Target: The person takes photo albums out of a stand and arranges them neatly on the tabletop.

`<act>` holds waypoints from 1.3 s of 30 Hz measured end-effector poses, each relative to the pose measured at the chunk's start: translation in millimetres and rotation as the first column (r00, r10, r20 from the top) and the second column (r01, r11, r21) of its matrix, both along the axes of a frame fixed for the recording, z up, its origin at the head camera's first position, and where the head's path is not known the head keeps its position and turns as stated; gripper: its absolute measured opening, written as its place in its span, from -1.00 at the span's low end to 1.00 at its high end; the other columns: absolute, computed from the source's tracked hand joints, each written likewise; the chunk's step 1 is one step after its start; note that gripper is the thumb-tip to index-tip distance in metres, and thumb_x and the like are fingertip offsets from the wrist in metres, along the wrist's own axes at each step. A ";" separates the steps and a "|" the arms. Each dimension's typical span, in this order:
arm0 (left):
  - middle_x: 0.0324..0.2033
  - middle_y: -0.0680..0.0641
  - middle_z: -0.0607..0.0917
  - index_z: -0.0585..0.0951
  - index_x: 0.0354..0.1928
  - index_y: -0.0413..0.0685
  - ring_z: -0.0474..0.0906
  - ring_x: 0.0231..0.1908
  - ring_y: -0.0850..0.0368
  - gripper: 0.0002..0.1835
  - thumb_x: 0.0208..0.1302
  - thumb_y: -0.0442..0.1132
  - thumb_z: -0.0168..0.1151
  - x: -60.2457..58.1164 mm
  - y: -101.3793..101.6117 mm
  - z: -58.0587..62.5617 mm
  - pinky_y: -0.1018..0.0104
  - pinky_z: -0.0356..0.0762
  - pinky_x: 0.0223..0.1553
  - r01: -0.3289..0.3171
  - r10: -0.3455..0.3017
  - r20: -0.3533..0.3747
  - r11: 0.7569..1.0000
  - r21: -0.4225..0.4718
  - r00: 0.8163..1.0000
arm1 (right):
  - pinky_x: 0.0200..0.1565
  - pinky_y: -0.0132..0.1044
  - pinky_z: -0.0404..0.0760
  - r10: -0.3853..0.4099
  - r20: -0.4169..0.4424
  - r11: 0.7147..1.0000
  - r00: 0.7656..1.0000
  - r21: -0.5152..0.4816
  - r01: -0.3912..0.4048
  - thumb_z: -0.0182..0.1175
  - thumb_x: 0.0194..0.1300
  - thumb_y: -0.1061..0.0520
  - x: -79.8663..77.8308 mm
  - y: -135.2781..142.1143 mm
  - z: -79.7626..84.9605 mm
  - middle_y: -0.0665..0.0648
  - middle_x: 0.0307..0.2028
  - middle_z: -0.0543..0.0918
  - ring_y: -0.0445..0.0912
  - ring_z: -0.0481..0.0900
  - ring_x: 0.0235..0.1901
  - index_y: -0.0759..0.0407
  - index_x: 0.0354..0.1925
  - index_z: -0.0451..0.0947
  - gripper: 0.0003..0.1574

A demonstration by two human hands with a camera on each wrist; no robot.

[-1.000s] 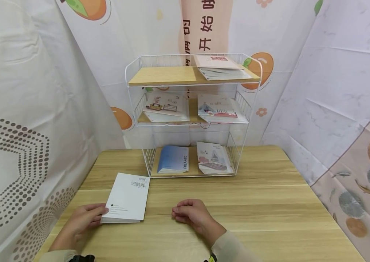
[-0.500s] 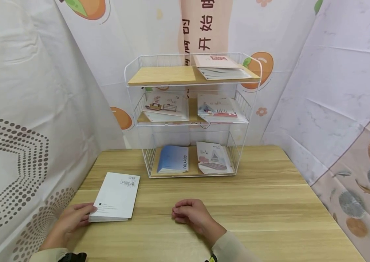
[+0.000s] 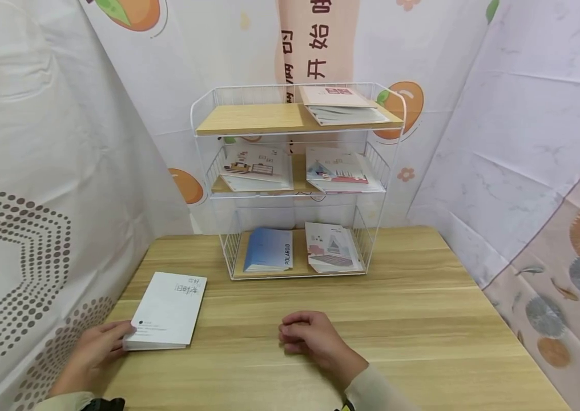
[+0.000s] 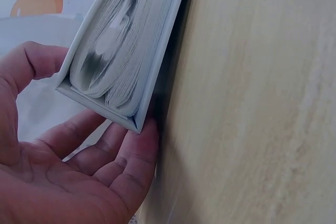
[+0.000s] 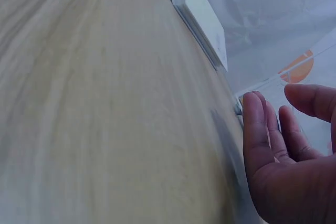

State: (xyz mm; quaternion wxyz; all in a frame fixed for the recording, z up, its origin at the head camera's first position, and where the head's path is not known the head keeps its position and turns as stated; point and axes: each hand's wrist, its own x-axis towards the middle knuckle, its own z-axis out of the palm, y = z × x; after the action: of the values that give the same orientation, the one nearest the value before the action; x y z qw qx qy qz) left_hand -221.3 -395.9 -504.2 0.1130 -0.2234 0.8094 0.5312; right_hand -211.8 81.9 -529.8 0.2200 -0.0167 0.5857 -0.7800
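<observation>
Album, white, lies on the table just right of my left fingers, which grip its near-left corner; my empty right fingers curve loosely; beyond both, other albums already occupy the rack, this one apparently outstanding.

Thick white book — left hand round its spine

We see what looks like an indoor nook walled by printed cloth sheets to left, right and far; home or studio, we cannot tell. There we find a wood-grain table with a white wire rack of booklets on its far side.
</observation>
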 end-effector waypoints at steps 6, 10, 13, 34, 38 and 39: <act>0.30 -0.52 0.17 0.09 0.33 -0.59 0.56 -0.09 0.12 -0.02 0.26 0.16 0.17 2.0 -8.3 5.3 0.25 0.63 -0.10 0.051 -0.051 -0.011 0.999 -0.012 0.999 | -0.14 -0.10 0.66 -0.023 -0.036 1.000 0.999 -0.006 0.022 0.31 0.17 0.21 -3.0 13.8 4.4 0.43 -0.02 0.59 0.02 0.69 -0.16 0.52 0.08 0.41 -0.41; 0.34 -0.52 0.06 0.07 0.34 -0.57 0.45 0.10 -0.15 0.02 0.26 0.24 0.11 3.1 -15.5 9.8 0.20 0.61 -0.07 0.060 -0.059 0.016 0.997 -0.039 0.998 | -0.07 -0.03 0.63 -0.017 -0.076 1.000 0.997 0.003 0.017 0.30 0.20 0.19 -4.1 25.4 10.6 0.44 -0.01 0.58 0.04 0.69 -0.14 0.54 0.09 0.38 -0.40; 0.34 -0.50 0.10 0.09 0.35 -0.54 0.47 0.08 -0.11 0.02 0.24 0.27 0.10 4.6 -22.0 11.5 0.18 0.61 -0.05 0.064 -0.062 0.032 0.996 -0.058 0.998 | -0.03 0.00 0.60 -0.005 -0.097 1.000 0.995 0.011 0.006 0.29 0.21 0.18 -3.8 34.2 15.9 0.44 0.00 0.58 0.05 0.68 -0.13 0.54 0.09 0.39 -0.41; 0.31 -0.48 0.16 0.15 0.35 -0.47 0.50 0.01 -0.08 0.03 0.17 0.30 0.13 6.6 -18.8 8.1 0.26 0.62 -0.16 0.042 -0.035 0.052 0.987 -0.157 0.998 | 0.07 0.07 0.52 -0.010 -0.146 0.999 0.989 0.049 0.018 0.25 0.24 0.23 -3.2 64.7 33.4 0.37 -0.05 0.59 0.06 0.66 -0.11 0.57 0.11 0.32 -0.41; 0.31 -0.51 0.13 0.15 0.34 -0.50 0.33 0.18 -0.29 0.04 0.20 0.34 0.06 6.5 -17.5 7.8 0.19 0.61 -0.12 0.074 -0.065 0.054 0.983 -0.168 0.996 | 0.09 0.12 0.50 -0.029 -0.155 0.997 0.988 0.067 0.040 0.25 0.23 0.22 -6.5 69.4 37.7 0.34 -0.06 0.60 0.06 0.66 -0.12 0.54 0.09 0.33 -0.43; 0.31 -0.51 0.13 0.16 0.34 -0.50 0.30 0.20 -0.30 0.04 0.20 0.34 0.06 6.7 -17.2 7.5 0.18 0.61 -0.12 0.074 -0.065 0.059 0.982 -0.173 0.996 | 0.08 0.12 0.50 -0.032 -0.155 0.996 0.987 0.072 0.044 0.25 0.23 0.22 -7.2 70.5 38.9 0.34 -0.06 0.60 0.06 0.66 -0.13 0.52 0.09 0.34 -0.44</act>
State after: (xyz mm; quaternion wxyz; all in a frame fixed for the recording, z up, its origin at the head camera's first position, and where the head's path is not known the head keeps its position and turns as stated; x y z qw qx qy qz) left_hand -214.6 -413.0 -496.7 0.1328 -0.2181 0.8569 0.4478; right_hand -219.0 152.5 -490.9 0.1597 -0.0571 0.6300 -0.7578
